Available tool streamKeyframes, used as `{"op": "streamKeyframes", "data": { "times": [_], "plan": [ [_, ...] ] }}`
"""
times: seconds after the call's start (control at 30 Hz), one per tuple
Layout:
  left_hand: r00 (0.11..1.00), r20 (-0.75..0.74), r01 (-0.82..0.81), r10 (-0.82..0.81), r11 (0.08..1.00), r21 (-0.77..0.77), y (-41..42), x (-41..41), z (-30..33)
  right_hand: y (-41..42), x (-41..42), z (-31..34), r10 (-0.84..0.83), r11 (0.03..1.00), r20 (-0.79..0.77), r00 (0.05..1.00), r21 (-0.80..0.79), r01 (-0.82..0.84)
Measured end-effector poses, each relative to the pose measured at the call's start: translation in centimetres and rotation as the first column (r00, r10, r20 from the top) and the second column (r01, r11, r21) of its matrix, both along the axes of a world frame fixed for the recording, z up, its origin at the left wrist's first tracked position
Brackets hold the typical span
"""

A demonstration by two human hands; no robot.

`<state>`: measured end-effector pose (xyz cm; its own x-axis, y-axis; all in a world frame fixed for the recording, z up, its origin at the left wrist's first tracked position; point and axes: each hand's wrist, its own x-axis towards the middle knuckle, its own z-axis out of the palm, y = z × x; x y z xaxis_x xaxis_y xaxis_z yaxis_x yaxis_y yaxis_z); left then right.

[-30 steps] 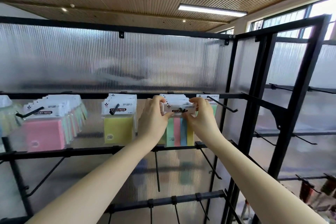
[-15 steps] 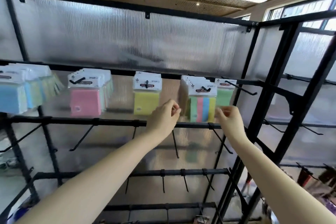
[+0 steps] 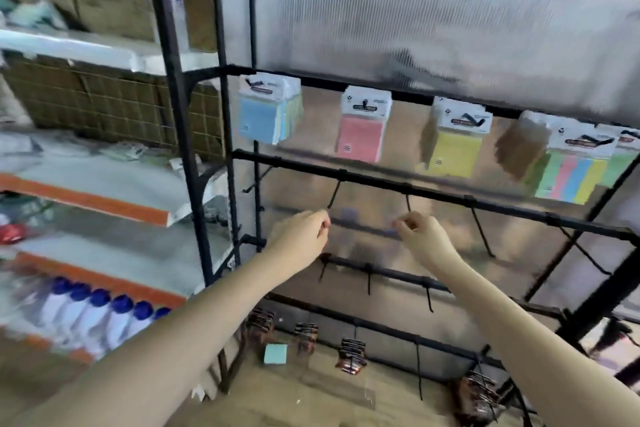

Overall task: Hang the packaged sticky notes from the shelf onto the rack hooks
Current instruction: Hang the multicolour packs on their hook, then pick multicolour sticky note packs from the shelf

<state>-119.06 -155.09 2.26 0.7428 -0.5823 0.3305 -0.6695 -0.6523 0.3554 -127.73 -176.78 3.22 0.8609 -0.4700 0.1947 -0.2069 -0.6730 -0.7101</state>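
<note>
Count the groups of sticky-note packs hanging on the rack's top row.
5, left to right: blue packs, pink packs, yellow packs, multicolour strip packs, green packs cut by the frame edge; more may hang beyond.

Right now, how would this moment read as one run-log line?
left hand: loosely curled, empty | right hand: loosely curled, empty | multicoloured striped sticky-note pack: hanging on top-row hook | phase: between packs

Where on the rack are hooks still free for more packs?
Free: the second bar under the packs, its hooks bare, and the third bar. Crowded: the top row, blue to striped packs.
</note>
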Motion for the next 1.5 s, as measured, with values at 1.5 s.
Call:
{"op": "streamKeyframes", "data": {
  "times": [1.5],
  "plan": [
    [0.815,-0.161,-0.551,0.556,0.831,0.078,61.9,48.4,-7.7,63.5,60.0,-9.8,0.619,0.71,-0.245,0.747,-0.233,-0.665]
  ]
}}
